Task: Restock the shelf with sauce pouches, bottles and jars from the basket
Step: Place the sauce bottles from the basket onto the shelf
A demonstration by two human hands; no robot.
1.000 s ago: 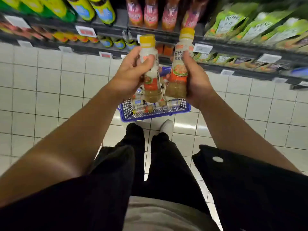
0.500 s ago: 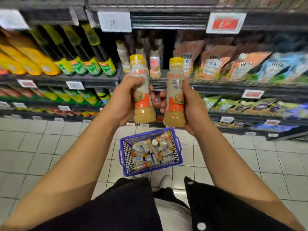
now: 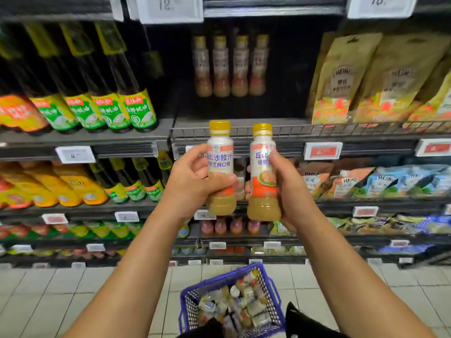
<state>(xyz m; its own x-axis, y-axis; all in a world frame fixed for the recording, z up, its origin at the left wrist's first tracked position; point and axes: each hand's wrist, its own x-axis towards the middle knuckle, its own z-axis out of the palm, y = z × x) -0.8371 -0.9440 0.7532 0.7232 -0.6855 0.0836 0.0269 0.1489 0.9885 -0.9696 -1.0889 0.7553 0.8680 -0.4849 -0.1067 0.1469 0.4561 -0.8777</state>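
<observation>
Green-labelled dark bottles [image 3: 136,113] stand at left. The left hand [image 3: 192,181] grips a yellow-capped dressing bottle [image 3: 220,164] reading 沙拉汁; the right hand [image 3: 290,189] grips its twin [image 3: 262,172]. Heinz pouches [image 3: 388,79] at right, basket [image 3: 268,281] below.

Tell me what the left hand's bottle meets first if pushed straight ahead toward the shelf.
Probably the wire shelf rail: the bottle in the left hand has its cap level with it. Depth is unclear.

Glossy plastic bottles [image 3: 220,167], wire rail [image 3: 341,129]
</observation>
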